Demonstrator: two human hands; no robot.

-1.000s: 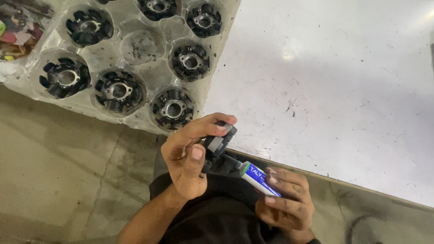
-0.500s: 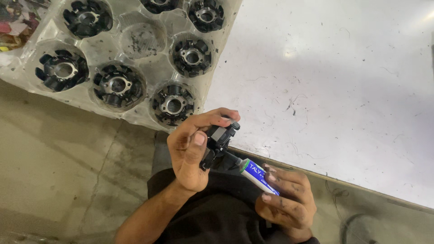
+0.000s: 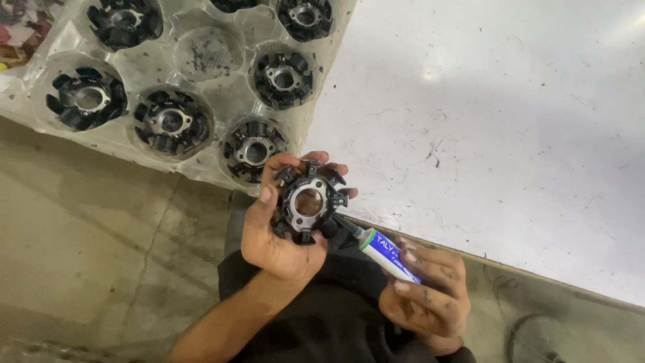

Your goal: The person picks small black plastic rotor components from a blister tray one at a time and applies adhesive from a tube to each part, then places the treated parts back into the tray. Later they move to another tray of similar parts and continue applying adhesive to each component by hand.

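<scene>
Left hand (image 3: pixel 279 232) is gripping a black ring-shaped part (image 3: pixel 309 202), face upward; right hand (image 3: pixel 426 296) is clasping a tube (image 3: pixel 376 249), its long axis pointing up-left, nozzle touching the part.

- Black ring part (image 3: pixel 308 202): rear face hidden against the palm of the left hand (image 3: pixel 279 235); lower edge partly covered by the tube's tip.
- Tube (image 3: pixel 388 254): rear end hidden inside the right hand (image 3: pixel 430 296); cap and nozzle too dark to be told apart from the ring part.
- Right hand: wrist cut off by the lower edge.
- Clear plastic tray (image 3: pixel 201 111): cut off at the top and left edges; top-row parts seen only in part.
- Coloured item (image 3: pixel 23 30): cut off at the upper left corner, too blurred to be identified.
- Table (image 3: pixel 497 121): cut off at the top and right edges.
- Dark cable (image 3: pixel 531 329): cut off at the bottom edge.
</scene>
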